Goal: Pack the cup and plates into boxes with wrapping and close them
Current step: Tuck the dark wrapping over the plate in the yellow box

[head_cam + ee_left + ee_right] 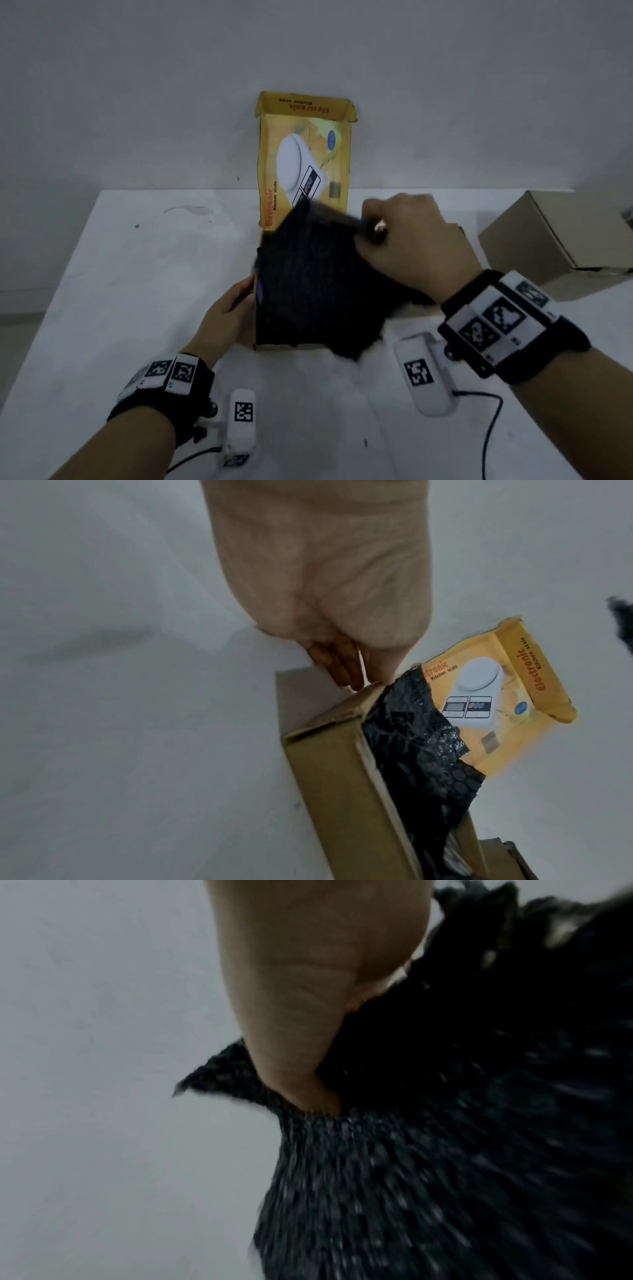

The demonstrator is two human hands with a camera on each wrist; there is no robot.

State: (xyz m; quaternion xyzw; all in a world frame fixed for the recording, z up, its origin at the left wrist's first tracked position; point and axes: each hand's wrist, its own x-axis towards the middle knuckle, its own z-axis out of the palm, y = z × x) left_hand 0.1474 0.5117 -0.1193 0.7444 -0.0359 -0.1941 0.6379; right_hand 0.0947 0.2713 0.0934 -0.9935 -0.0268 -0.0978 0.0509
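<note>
A yellow kitchen-scale box (305,164) lies open on the white table, its lid (507,702) standing up at the back. Black bubble wrap (308,291) covers the box's opening; whatever lies under it is hidden. My right hand (407,240) pinches the wrap's far right edge and holds it above the box; in the right wrist view the wrap (445,1150) is blurred around my thumb. My left hand (226,311) rests with straight fingers (346,669) against the box's brown left wall (329,777). No cup or plate shows.
A plain brown cardboard box (561,233) sits at the table's right edge. The grey wall stands right behind the yellow lid. The table's left half (137,274) is bare white surface with a few marks.
</note>
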